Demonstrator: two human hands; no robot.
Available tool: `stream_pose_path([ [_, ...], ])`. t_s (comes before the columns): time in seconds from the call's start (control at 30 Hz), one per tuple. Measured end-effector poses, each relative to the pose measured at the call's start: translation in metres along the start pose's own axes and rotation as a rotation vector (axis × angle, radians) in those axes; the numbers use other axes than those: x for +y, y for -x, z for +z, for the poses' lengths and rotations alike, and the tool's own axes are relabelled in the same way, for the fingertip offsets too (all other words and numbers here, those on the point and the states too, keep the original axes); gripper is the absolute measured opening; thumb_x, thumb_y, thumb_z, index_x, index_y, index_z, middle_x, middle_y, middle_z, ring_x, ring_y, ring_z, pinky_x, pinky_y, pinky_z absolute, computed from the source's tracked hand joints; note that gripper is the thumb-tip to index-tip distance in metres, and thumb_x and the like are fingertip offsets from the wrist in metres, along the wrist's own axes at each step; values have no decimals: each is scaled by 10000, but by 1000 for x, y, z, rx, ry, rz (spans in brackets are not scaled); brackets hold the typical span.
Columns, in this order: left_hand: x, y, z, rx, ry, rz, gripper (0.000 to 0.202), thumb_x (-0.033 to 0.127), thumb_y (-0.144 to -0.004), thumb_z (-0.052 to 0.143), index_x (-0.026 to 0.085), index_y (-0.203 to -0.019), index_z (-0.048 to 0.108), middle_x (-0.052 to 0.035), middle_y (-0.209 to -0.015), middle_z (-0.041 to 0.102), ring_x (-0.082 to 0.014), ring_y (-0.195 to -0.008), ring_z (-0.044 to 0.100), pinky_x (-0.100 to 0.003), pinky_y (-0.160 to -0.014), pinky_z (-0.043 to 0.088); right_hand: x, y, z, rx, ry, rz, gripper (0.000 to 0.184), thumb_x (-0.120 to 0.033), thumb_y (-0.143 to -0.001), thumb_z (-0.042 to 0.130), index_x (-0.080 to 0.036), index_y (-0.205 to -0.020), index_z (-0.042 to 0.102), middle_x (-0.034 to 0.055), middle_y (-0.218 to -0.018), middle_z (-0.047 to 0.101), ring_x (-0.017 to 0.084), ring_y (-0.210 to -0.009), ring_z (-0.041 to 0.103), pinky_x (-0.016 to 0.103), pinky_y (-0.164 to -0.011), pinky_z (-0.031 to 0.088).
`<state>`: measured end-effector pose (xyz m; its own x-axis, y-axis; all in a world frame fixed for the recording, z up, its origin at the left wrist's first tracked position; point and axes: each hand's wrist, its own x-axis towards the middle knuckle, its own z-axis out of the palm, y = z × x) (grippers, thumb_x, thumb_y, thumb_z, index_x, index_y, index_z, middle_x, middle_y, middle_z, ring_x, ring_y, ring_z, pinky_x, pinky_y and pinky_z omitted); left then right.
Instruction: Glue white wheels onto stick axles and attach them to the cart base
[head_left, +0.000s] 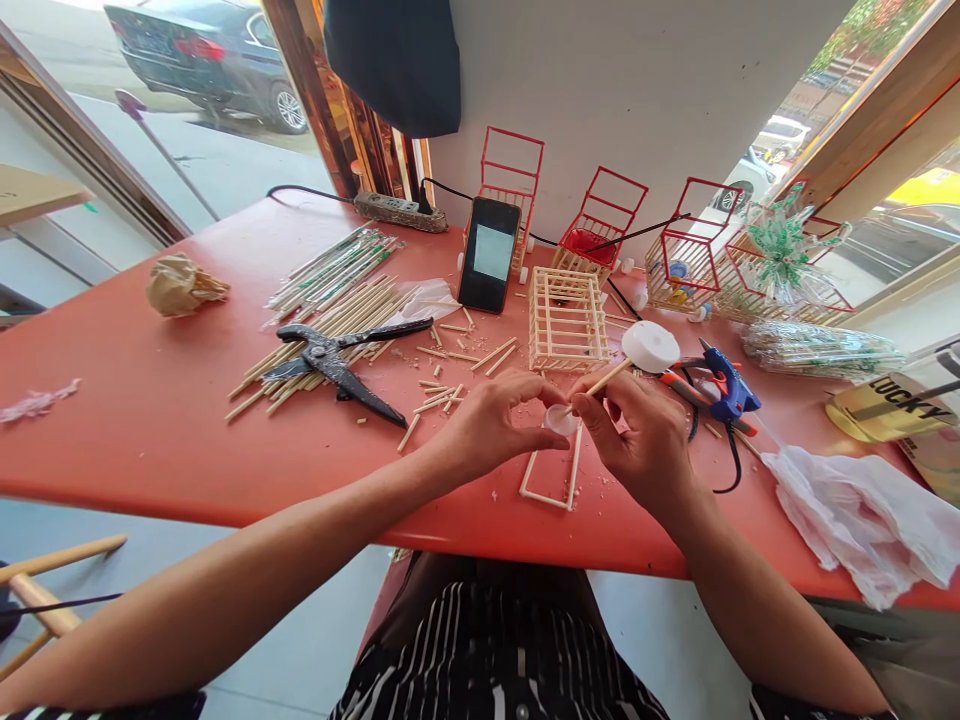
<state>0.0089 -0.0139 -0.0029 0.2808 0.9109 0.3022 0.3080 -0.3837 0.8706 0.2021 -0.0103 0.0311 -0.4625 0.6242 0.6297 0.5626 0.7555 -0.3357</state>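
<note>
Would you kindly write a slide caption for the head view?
Left hand holding a disc, right hand holding a stick, above a frame on a red table.

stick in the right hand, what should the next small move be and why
Probably square the stick up to the small pale cap and hold both steady: the left hand pinches that cap, the right hand grips the stick with its near end at or near the cap, and a white disc appears to sit on the far end.
</note>
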Motion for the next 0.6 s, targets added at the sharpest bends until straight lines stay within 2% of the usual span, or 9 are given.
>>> stream_pose_path([
  [0.23,-3,0,1,12,24,39,227,210,-744,865,195,-937,747,22,-893,750,-164,-884,660,-267,-848,482,2,-1,0,-3,14,2,127,-240,-1006,592,-205,-896,645,1,-784,686,137,-680,593,277,-622,409],
  [0.47,-6,1,1,21,5,52,227,257,-772,848,208,-974,756,-7,-984,758,-186,-936,656,-289,-864,486,2,-2,1,-9,-1,5,142,-246,-1013,586,-204,-889,640,1,-791,684,132,-684,590,275,-612,400],
  [0.6,-6,0,2,36,17,64,218,267,-766,854,207,-952,759,-3,-948,755,-185,-926,655,-289,-861,486,2,-1,2,-12,-7,18,151,-260,-1015,586,-205,-885,640,0,-791,679,129,-676,581,276,-611,400],
])
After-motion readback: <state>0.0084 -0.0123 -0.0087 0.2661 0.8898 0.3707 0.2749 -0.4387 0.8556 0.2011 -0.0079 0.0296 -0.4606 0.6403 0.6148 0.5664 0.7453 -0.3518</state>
